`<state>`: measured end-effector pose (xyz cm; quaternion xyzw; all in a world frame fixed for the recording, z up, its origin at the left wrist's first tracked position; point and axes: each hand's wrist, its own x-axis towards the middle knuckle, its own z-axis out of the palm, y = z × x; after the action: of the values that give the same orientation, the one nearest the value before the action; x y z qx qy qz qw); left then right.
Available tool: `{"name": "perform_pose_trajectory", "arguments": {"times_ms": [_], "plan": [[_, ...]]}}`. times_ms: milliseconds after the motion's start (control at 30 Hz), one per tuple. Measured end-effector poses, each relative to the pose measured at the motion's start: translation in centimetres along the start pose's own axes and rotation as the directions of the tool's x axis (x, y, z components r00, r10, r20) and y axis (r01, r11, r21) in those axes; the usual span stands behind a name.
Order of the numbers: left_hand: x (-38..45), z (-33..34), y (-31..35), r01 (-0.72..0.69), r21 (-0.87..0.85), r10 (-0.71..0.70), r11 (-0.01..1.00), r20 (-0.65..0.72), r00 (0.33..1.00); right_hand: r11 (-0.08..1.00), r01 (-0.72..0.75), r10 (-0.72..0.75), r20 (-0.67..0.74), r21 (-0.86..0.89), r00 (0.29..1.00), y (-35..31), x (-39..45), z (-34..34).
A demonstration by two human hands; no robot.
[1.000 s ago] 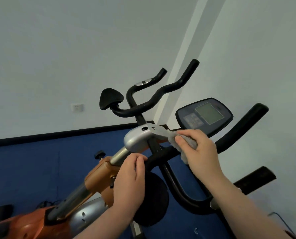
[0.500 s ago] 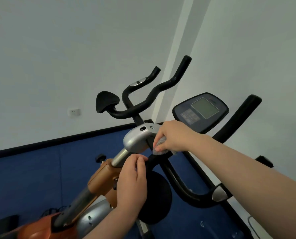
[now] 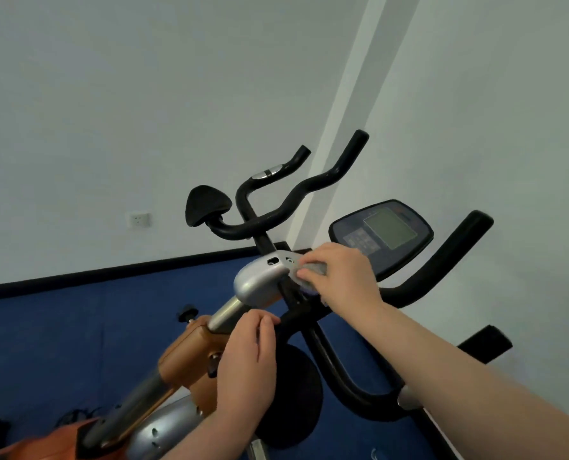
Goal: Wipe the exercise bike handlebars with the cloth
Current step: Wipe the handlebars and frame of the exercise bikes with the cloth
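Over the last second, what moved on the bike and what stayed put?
The right hand, holding the cloth, slid left along the handlebar toward the silver stem cover and now presses the cloth beside it. The left hand kept its grip on the bar near the stem. The console and bike did not move.

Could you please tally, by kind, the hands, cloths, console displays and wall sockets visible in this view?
Hands: 2, left hand gripping the handlebar, right hand holding the cloth
Cloths: 1, grey cloth
Console displays: 1, console
Wall sockets: 1, socket
Total: 5
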<state>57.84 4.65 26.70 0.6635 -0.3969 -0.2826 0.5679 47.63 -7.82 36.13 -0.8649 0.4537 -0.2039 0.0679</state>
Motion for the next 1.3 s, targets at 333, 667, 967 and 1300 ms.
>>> {"name": "perform_pose_trajectory", "arguments": {"times_ms": [333,667,967,1300], "plan": [[0.0,0.0,-0.6,-0.015,0.009,0.015,1.000,-0.006,1.000,0.992,0.078,-0.022,0.476,-0.097,0.879,0.3,2.1,-1.5],[0.1,0.0,-1.1,-0.044,-0.028,0.045,0.999,0.002,0.999,0.997,-0.025,0.044,0.251,-0.079,0.967,0.5,1.6,2.2],[0.2,-0.9,-0.9,-0.054,-0.005,0.054,0.999,0.110,0.993,0.967,-0.254,0.241,-0.212,-0.034,0.947,-1.5,0.1,4.6],[6.2,-4.8,1.7,-0.181,0.341,0.090,0.922,0.267,0.959,0.939,-0.231,0.289,-0.219,0.257,0.932,-2.2,-0.4,1.4]]}}
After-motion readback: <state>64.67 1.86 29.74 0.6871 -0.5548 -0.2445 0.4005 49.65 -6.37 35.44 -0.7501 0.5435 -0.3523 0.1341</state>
